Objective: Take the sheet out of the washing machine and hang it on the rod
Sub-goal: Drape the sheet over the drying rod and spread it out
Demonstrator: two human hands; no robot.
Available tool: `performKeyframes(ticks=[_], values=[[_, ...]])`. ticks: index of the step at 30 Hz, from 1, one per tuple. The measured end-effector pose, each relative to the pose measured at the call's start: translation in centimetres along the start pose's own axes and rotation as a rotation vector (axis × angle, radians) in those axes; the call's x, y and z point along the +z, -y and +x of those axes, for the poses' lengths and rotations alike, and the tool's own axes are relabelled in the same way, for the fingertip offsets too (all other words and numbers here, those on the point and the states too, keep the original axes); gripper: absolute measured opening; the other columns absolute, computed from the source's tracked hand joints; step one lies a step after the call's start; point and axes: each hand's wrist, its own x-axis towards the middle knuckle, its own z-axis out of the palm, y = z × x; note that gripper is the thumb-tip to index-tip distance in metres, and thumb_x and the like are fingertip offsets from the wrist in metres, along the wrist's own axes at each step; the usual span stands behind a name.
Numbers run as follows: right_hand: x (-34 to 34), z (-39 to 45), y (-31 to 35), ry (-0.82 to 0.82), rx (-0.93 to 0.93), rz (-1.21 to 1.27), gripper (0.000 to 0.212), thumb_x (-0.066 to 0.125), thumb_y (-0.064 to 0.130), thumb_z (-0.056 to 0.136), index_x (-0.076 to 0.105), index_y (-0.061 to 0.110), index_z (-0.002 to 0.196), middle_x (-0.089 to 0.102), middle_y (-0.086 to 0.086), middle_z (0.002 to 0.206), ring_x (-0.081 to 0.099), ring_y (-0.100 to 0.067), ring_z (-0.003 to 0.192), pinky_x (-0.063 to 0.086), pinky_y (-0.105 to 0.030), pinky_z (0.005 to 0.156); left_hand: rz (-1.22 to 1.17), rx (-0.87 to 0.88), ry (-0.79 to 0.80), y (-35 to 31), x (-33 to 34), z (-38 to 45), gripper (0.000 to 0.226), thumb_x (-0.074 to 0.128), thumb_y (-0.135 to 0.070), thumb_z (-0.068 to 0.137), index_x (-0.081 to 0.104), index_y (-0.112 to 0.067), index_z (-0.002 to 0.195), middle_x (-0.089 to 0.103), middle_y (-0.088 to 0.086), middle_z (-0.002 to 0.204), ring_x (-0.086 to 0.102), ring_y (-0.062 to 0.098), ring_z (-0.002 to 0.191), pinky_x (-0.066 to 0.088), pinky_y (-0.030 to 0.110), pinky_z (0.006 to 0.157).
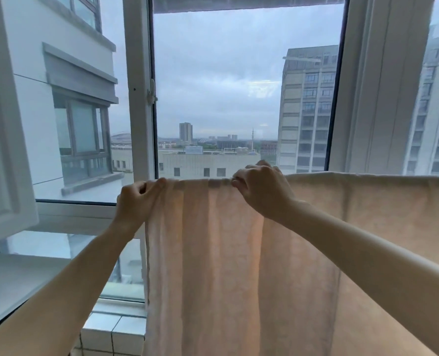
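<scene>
A pale peach sheet (213,253) hangs draped over a horizontal rod in front of the window; the rod itself is hidden under the cloth's top fold. My left hand (136,201) pinches the sheet's left end at the top edge, fingers curled round the fabric. My right hand (260,188) grips the top fold a little to the right, knuckles up. Between the two hands the cloth is stretched along the rod and hangs in soft vertical folds. To the right the sheet lies smoother and runs out of view.
A white window frame (138,98) with a latch stands just behind the sheet. An opened window sash (0,150) juts in at the left. A tiled sill (110,332) lies below. Tall buildings show outside.
</scene>
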Motion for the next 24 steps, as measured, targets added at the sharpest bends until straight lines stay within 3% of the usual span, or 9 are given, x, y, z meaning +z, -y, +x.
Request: performKeyframes(ticks=[4,9,11,15,18,21,22,24], values=[[0.5,0.8,1.3,-0.069,0.019,0.066,0.026,0.053,0.031,0.095,0.074,0.015,0.093,0.073,-0.003,0.083,0.057,-0.025,0.092,0.045,-0.037,0.080,-0.080,0.051,-0.013,0.3,-1.8,0.5,0.039,0.066,-0.037,0.086,0.064,-0.003,0.067,0.050,0.006,0.054,0.042,0.016,0.052,0.036,0.024,0.052],[0.8,3.1,4.0,-0.153,0.047,0.034,0.024,0.052,0.029,0.095,0.072,0.015,0.092,0.072,-0.002,0.088,0.057,-0.024,0.092,0.042,-0.037,0.083,-0.050,0.039,-0.312,2.0,-5.5,2.5,0.027,0.061,-0.030,0.091,0.064,-0.005,0.081,0.061,0.008,0.071,0.054,0.021,0.065,0.045,0.030,0.066],[1.2,4.1,5.6,-0.169,0.033,0.064,0.023,0.051,0.027,0.096,0.070,0.015,0.092,0.072,-0.001,0.091,0.057,-0.023,0.092,0.042,-0.037,0.083,0.037,-0.003,-0.320,3.8,-7.0,2.8,0.025,0.061,-0.027,0.090,0.063,-0.005,0.077,0.062,0.010,0.073,0.056,0.027,0.070,0.045,0.033,0.070],[2.5,5.6,9.2,-0.174,-0.004,0.092,0.017,0.054,0.022,0.094,0.069,0.017,0.088,0.071,0.002,0.092,0.057,-0.019,0.092,0.036,-0.030,0.076,0.212,-0.146,-0.162,8.0,-8.3,1.6,0.021,0.064,-0.021,0.083,0.065,-0.002,0.074,0.065,0.012,0.073,0.060,0.032,0.076,0.042,0.034,0.067],[2.9,6.7,11.2,-0.207,-0.006,0.128,0.015,0.054,0.021,0.094,0.068,0.016,0.089,0.071,0.001,0.093,0.058,-0.020,0.091,0.036,-0.030,0.074,0.385,-0.320,0.094,10.0,-8.8,0.8,0.019,0.069,-0.023,0.079,0.062,-0.006,0.085,0.065,0.011,0.086,0.058,0.027,0.083,0.042,0.031,0.069],[2.8,8.3,12.1,-0.226,0.010,0.150,0.020,0.050,0.021,0.095,0.069,0.015,0.090,0.071,-0.001,0.094,0.060,-0.023,0.092,0.041,-0.032,0.074,0.552,-0.246,0.215,10.6,-8.4,0.5,0.031,0.067,-0.025,0.082,0.059,-0.007,0.105,0.063,0.012,0.108,0.055,0.025,0.094,0.042,0.029,0.078],[2.8,8.7,12.3,-0.231,0.011,0.159,0.022,0.049,0.021,0.095,0.069,0.014,0.091,0.071,-0.001,0.094,0.060,-0.024,0.093,0.042,-0.033,0.074,0.480,-0.157,0.193,9.9,-8.1,0.6,0.033,0.064,-0.028,0.086,0.060,-0.008,0.111,0.063,0.011,0.113,0.057,0.024,0.098,0.041,0.028,0.080],[2.8,9.1,12.7,-0.235,-0.005,0.172,0.023,0.048,0.022,0.096,0.069,0.015,0.092,0.071,-0.001,0.094,0.062,-0.024,0.092,0.046,-0.034,0.075,0.099,-0.036,0.270,7.6,-7.5,0.9,0.040,0.056,-0.044,0.088,0.064,-0.013,0.111,0.067,0.004,0.109,0.062,0.021,0.099,0.044,0.026,0.079]])
